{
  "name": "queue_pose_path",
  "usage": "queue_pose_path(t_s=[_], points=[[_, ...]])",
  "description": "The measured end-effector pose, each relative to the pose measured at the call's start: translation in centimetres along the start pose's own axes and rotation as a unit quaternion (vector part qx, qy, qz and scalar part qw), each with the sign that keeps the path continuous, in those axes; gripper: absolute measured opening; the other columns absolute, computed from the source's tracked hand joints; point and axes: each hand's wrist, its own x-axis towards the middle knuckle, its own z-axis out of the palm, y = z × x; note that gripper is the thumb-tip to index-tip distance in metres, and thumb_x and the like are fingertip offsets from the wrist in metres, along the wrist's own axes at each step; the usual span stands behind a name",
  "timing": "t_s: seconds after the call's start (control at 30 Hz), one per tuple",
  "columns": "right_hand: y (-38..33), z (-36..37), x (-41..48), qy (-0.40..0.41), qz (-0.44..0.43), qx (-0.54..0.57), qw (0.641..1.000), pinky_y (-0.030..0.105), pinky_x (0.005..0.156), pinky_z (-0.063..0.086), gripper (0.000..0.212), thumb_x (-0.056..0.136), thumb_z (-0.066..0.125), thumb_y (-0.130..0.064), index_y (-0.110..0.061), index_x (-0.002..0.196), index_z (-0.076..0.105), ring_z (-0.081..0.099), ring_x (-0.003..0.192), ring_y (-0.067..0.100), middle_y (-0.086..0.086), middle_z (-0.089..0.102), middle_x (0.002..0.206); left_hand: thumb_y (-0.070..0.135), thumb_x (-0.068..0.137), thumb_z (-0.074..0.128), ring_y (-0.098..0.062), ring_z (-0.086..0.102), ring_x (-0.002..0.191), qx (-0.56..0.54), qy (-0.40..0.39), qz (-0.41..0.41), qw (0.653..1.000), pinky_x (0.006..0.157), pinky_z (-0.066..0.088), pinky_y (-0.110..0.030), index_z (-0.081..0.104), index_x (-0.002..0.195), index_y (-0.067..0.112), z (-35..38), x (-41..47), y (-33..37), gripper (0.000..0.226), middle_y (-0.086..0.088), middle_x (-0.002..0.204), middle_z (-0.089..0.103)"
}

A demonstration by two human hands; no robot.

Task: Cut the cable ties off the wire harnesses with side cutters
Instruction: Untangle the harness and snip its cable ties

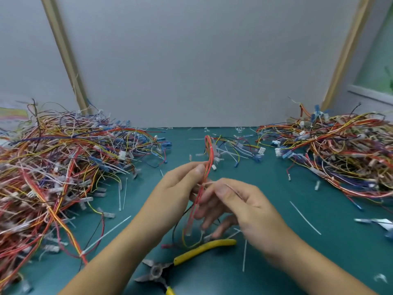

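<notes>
Left: heap of wire harnesses (63,167), tangled. Centre: my left hand (180,188), thumb and fingers pinching a red harness (209,160) held upright. Near me: side cutters (204,250) lying untouched on the green mat (276,177), yellow handles spread. Just right: my right hand (240,205), pinching a pale cable tie (212,182) at that harness. Far right: second heap (340,150).

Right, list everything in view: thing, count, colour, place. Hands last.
Mat: one, green; covers the table.
Wire piles: two, mixed red, yellow, blue; left and right sides.
Small bundle: one, mixed colours; far centre.
Held harness: one, mostly red; between the hands.
Pale strand: one, whitish; at the Held harness.
Side cutters: one, yellow handles; near edge, open.
Loose ties: many, white; scattered around.
Left hand: pinches Held harness.
Right hand: pinches Pale strand.
</notes>
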Motion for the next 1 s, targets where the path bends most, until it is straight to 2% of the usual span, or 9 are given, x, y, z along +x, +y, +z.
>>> queue_pose_path(t_s=[0.13,0.23,0.37,0.53,0.63,0.7,0.8,0.9,1.0], points=[[-0.7,-1.0,0.3,0.044,-0.023,0.014,0.999,0.030,0.049,0.054,0.036,0.093,0.044,-0.040,-0.015,0.079,0.067,0.065,0.060,0.023,0.009,0.071,0.071,0.020,0.091,0.065,-0.018,0.061,0.070,-0.025,-0.081,-0.019,0.996,0.068,0.053,-0.027,0.071,0.085,0.007,-1.0,0.1,-0.2,0.015,-0.013,0.077,0.066],[-0.3,-1.1,0.4,0.054,-0.042,-0.012,0.998,0.033,0.053,0.053,0.040,0.096,0.044,-0.036,-0.003,0.081,0.060,0.064,0.064,0.020,0.009,0.068,0.071,0.025,0.090,0.063,-0.024,0.065,0.080,-0.078,-0.117,-0.008,0.990,0.078,0.055,-0.032,0.072,0.097,0.004,-1.2,0.2,-0.4,0.024,-0.014,0.087,0.070],[0.2,-0.9,0.3,0.048,-0.047,-0.076,0.995,0.036,0.060,0.050,0.037,0.103,0.046,-0.034,-0.007,0.082,0.062,0.062,0.071,0.018,0.005,0.064,0.073,0.021,0.090,0.060,-0.024,0.064,0.089,-0.090,-0.116,0.048,0.988,0.090,0.047,-0.036,0.067,0.106,-0.001,-1.0,0.1,-0.4,0.028,-0.010,0.092,0.070],[-0.1,-1.8,0.4,0.093,-0.099,-0.175,0.975,0.040,0.077,0.055,0.018,0.088,0.055,-0.026,-0.018,0.085,0.070,0.065,0.085,0.017,0.001,0.070,0.085,0.015,0.081,0.070,-0.013,0.066,0.078,-0.062,-0.052,0.109,0.991,0.075,0.052,-0.020,0.067,0.086,0.010,-1.0,0.0,-0.5,0.008,-0.001,0.081,0.071],[-0.7,-2.3,0.4,0.152,-0.155,-0.219,0.951,0.021,0.081,0.049,0.014,0.088,0.057,-0.023,-0.026,0.093,0.070,0.064,0.092,0.013,-0.007,0.069,0.091,0.015,0.082,0.071,-0.010,0.058,0.069,0.022,-0.024,0.155,0.987,0.070,0.049,-0.020,0.069,0.086,0.015,-1.1,0.0,-0.7,0.004,0.006,0.071,0.064],[-0.7,-2.3,0.5,0.157,-0.176,-0.263,0.936,0.017,0.079,0.048,0.014,0.091,0.057,-0.023,-0.026,0.092,0.071,0.065,0.092,0.015,-0.008,0.068,0.090,0.017,0.083,0.071,-0.008,0.056,0.067,0.090,-0.007,0.182,0.979,0.069,0.048,-0.020,0.070,0.089,0.017,-1.0,-0.1,-0.8,0.007,0.008,0.069,0.062],[-0.9,-2.4,0.6,0.140,-0.175,-0.305,0.926,0.021,0.077,0.050,0.013,0.094,0.059,-0.022,-0.026,0.089,0.071,0.065,0.088,0.013,-0.008,0.069,0.085,0.017,0.083,0.074,-0.003,0.057,0.065,0.142,0.014,0.199,0.969,0.069,0.045,-0.015,0.070,0.090,0.018,-1.1,-0.1,-1.0,0.008,0.011,0.068,0.063],[-2.1,-3.2,0.9,0.078,-0.117,-0.332,0.933,0.031,0.072,0.051,0.014,0.095,0.064,-0.018,-0.026,0.087,0.072,0.065,0.076,0.011,-0.006,0.070,0.078,0.012,0.084,0.077,-0.002,0.059,0.065,0.161,0.020,0.192,0.968,0.068,0.045,-0.015,0.070,0.090,0.017,-1.1,-0.1,-1.1,0.010,0.011,0.067,0.063],[-2.8,-3.7,1.1,0.061,-0.112,-0.399,0.908,0.030,0.070,0.050,0.012,0.090,0.068,-0.016,-0.025,0.087,0.075,0.065,0.073,0.008,-0.009,0.071,0.077,0.010,0.084,0.077,-0.002,0.059,0.063,0.169,0.016,0.176,0.970,0.066,0.045,-0.014,0.070,0.089,0.017,-0.9,-0.1,-1.2,0.011,0.011,0.066,0.064]])
